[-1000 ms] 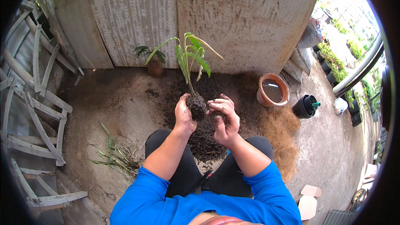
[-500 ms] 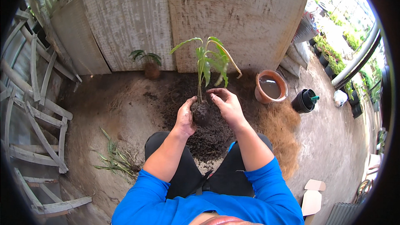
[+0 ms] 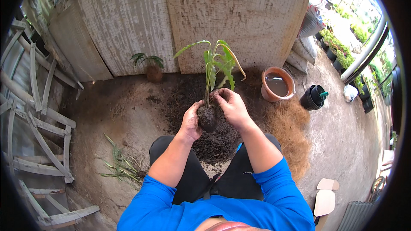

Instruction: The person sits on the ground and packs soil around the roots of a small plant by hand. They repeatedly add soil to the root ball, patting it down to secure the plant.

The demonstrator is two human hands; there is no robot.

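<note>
A leafy green plant (image 3: 224, 66) stands upright between my hands, one of its long stalks yellowed and bent over. Its dark, soil-covered root ball (image 3: 208, 119) rests in my left hand (image 3: 191, 121), whose fingers curl round its left side. My right hand (image 3: 233, 109) is at the base of the stems, with thumb and fingertips drawn together there. What those fingertips pinch, if anything, is too small to make out. Both hands are smeared with soil. Below and around them lies a heap of dark loose soil (image 3: 214, 147).
Brown fibre (image 3: 291, 139) is piled to the right. Beyond it are a clay-coloured pot (image 3: 269, 96) of murky water and stacked black pots (image 3: 310, 100). A smaller plant (image 3: 154, 73) stands by the wall panels (image 3: 128, 25). Cut leaves (image 3: 120, 164) and wooden frames (image 3: 43, 124) are at left.
My right thumb and fingers have closed together beside the stem base; before, they were spread apart. The left hand still holds the root ball. The view has shifted slightly.
</note>
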